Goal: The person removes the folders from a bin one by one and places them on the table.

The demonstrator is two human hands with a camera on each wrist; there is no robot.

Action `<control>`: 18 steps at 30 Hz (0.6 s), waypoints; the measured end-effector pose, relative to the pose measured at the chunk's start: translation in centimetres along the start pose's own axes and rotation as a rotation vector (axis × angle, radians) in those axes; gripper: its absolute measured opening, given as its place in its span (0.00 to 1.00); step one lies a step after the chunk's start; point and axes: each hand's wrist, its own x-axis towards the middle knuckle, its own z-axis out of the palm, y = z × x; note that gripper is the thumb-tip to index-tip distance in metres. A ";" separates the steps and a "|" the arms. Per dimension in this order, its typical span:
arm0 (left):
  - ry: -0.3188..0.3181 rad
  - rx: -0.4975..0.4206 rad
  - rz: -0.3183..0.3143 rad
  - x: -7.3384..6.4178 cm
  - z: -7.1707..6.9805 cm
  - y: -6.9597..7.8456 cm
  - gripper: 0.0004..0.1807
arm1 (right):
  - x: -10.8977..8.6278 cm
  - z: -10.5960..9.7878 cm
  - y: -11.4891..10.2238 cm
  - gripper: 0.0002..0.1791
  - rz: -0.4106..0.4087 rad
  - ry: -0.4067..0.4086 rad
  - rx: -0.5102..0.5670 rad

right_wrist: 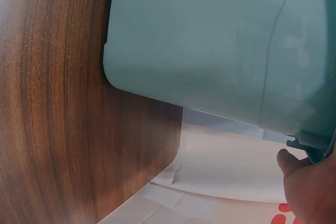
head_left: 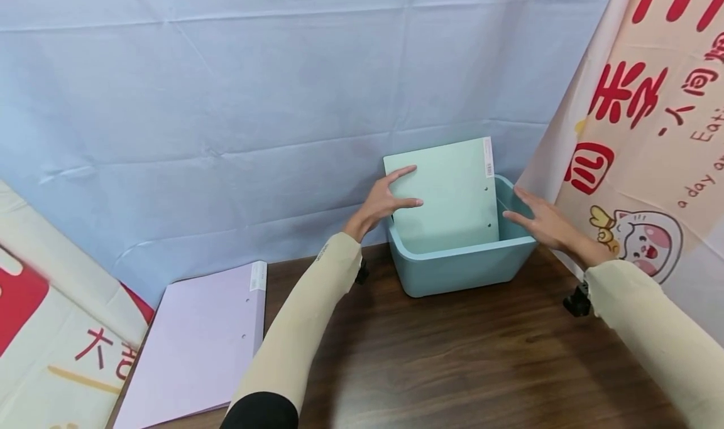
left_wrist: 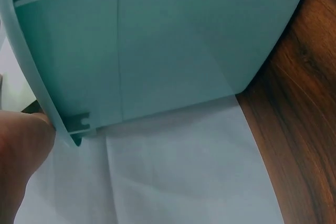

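A mint green file binder [head_left: 452, 190] stands tilted in a blue-green plastic bin [head_left: 458, 272], its upper part rising above the rim. My left hand [head_left: 380, 201] is at the bin's left side, thumb and forefinger spread apart and overlapping the binder's left edge in the head view. At the right rim, my right hand [head_left: 540, 222] has its fingers extended and its thumb pointing inward over the bin. In the right wrist view, a fingertip [right_wrist: 286, 158] shows right by the rim's outer side. The left wrist view shows part of the left hand [left_wrist: 23, 150] beside the rim.
Lilac binders [head_left: 198, 341] lie stacked at the left of the dark wooden table [head_left: 452, 360]. A pale blue cloth [head_left: 254, 102] hangs close behind the bin. Printed cloth [head_left: 639, 165] hangs near the right hand, and more printed cloth [head_left: 62, 328] is at the left.
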 end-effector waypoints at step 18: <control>0.077 -0.014 0.031 0.0 1.6 0.7 0.41 | 0.0 -0.1 0.0 0.50 0.005 0.000 -0.014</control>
